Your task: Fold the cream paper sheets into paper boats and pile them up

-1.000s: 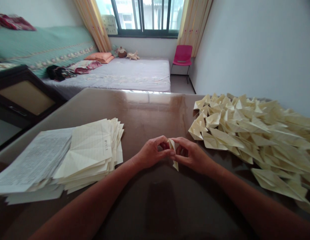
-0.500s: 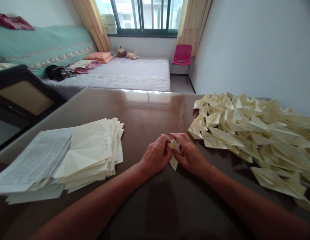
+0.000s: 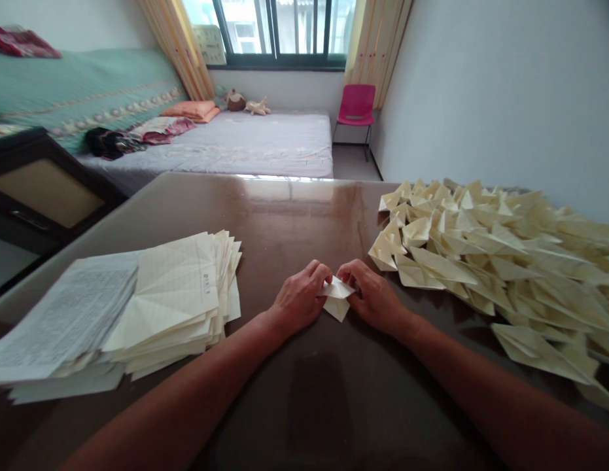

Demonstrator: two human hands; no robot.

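Note:
A small piece of folded cream paper (image 3: pixel 337 302) is held between my two hands above the brown tabletop, a triangular flap showing at its top and a point facing me. My left hand (image 3: pixel 303 294) pinches its left side, fingers curled over the edge. On the opposite side my right hand (image 3: pixel 375 297) grips it between thumb and bent fingers. Both sets of fingertips partly hide the paper. To the right lies a large heap of folded paper boats (image 3: pixel 481 242). Left of my hands sits a stack of creased, lined cream sheets (image 3: pixel 174 281).
Printed white sheets (image 3: pixel 73 314) lie at the far left, partly beneath the cream stack. The glossy brown table (image 3: pixel 275 216) ends before a bed (image 3: pixel 279 140). A dark cabinet (image 3: pixel 44 183) stands left, and a pink chair (image 3: pixel 356 104) stands near the window.
The folded paper has gone from a narrow upright diamond to a wider shape with a flap spread across its top. My hands have shifted slightly apart at its sides.

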